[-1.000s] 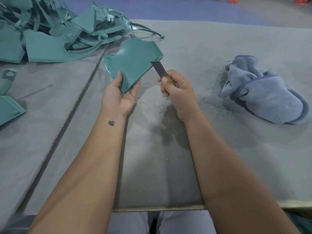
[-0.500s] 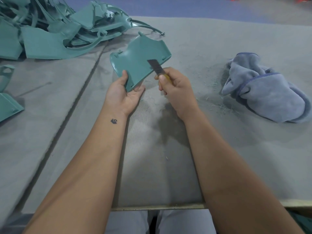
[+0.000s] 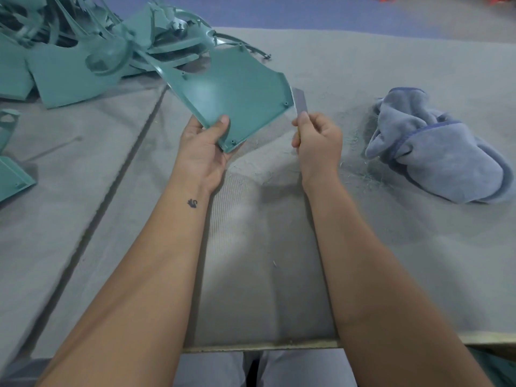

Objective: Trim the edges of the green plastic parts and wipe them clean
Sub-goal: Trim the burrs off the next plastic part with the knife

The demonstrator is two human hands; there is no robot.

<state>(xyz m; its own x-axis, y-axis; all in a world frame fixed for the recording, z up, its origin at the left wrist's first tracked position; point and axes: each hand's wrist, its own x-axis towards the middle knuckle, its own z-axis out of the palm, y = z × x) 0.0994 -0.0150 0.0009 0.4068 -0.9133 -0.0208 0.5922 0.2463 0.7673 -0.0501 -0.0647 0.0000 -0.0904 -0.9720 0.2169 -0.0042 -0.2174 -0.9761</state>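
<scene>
Two hands were up over the grey felt-covered table (image 3: 279, 275), and each had something in it. Your left hand (image 3: 202, 152) gripped the green plastic part (image 3: 231, 90) by its near corner, thumb pressed flat on the upper face and the fingers curled underneath, so the panel was lifted off the table and tilted away from you. Small screw bosses showed along its edges. Your right hand (image 3: 318, 141) was closed around the knife (image 3: 300, 103) — the grey blade stuck up out of your fist, and a sliver of yellow handle showed at the near side of the fingers. The blade stood just beside the panel's right-hand edge, near the corner; whether it actually touched the plastic I could not tell.

Behind the held part, at the far left of the table, lay the pile of green parts (image 3: 83, 51), a tangle of panels and thin curved strips. Another green piece (image 3: 11, 180) lay by itself at the left edge of the view. To your right, well apart from your hands, sat the crumpled blue cloth (image 3: 435, 152), with fine green shavings (image 3: 360, 163) scattered on the felt between it and your right hand.
</scene>
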